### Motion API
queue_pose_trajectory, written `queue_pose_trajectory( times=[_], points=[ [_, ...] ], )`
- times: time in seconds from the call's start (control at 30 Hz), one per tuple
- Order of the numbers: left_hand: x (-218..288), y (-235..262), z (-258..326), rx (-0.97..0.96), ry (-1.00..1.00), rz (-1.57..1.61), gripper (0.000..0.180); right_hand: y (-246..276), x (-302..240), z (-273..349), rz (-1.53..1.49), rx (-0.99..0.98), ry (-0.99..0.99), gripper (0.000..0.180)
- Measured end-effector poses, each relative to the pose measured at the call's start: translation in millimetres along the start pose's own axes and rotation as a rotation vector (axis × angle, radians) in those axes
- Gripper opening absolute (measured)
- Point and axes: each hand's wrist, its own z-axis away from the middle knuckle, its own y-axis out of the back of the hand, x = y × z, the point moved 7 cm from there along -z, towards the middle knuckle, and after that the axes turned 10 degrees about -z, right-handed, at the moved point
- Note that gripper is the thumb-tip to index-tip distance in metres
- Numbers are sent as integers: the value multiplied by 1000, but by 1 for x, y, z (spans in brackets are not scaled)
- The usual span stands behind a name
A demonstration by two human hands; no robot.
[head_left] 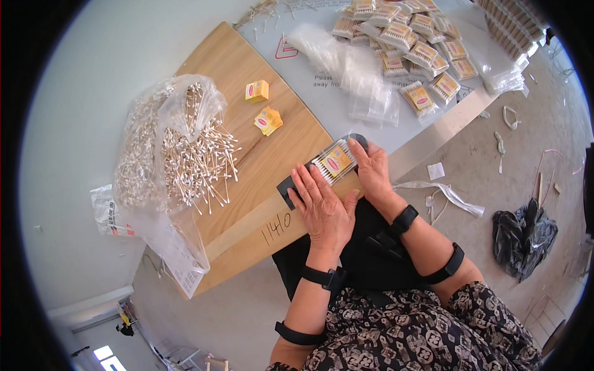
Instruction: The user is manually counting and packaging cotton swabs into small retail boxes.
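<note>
patterned sleeves and black forearm straps at the lower edge, nearest the lens; black cloth over the lap below the tabletop (247,154) edge.

left hand (322,210): laid flat, fingers spread, palm down on a black tray (288,188) at the near edge of the wooden tabletop; grip wide, nothing closed in it, fingertips touching the near end of the swab packet (334,162).

right hand (371,170): pressing on the far right side of the same packet, fingers extended along its edge; grip loose, resting on rather than clasping the packet.

swab packet: clear wrap, cotton swabs inside, yellow and red label on top; lies on the black tray between both hands.

loose cotton swabs (198,164): heap spilling from a large clear bag (154,142), left of the hands, well apart.

two small yellow label stacks (263,106): mid tabletop, beyond the tray.

empty clear sleeves (352,74): pile on the pale sheet beyond the wood.

finished packets (414,46): many, heaped at the far right.

floor, right: black bag (523,235), scraps of white strip.
</note>
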Motion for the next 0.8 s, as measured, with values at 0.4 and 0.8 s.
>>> queue_pose_trajectory(
  times=[0.4, 0.8],
  points=[
    [-3, -3, -15, -4, 32, -25, 89, 0, -3, 0, -18, -36, 31, 29],
    [2, 11, -13, 71, -9, -17, 85, 4, 3, -4, -7, -33, -15, 27]
  ],
)
